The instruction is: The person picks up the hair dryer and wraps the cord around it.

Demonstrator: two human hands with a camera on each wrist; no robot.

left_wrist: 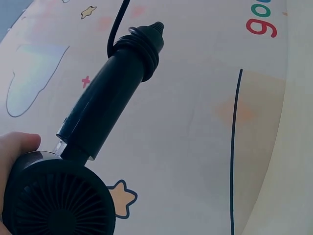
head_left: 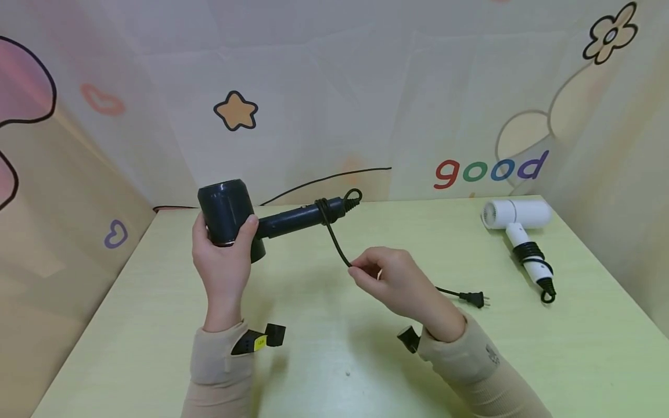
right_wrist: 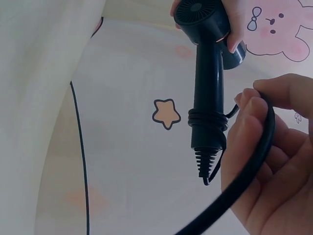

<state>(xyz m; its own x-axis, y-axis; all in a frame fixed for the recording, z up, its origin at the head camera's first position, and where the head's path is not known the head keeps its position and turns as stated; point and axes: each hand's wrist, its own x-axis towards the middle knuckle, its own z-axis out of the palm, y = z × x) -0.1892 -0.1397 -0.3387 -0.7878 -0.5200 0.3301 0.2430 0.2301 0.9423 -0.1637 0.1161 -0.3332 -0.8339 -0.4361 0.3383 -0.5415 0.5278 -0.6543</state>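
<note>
Gripping the dark hair dryer [head_left: 279, 224] by its barrel, my left hand [head_left: 225, 261] had its thumb and fingers curled to either side, with the handle pointing to the right. My right hand [head_left: 394, 281] pinched the dryer's cord [head_left: 338, 248] between thumb and fingertips; the cord ran up to coils wound round the handle near its end. The plug [head_left: 474, 299] showed beyond my right wrist. Farther right, a white hair dryer [head_left: 517, 233], cord wrapped on its handle, lay on the table [head_left: 324, 377]. Behind stood a printed backdrop [head_left: 334, 116].
</note>
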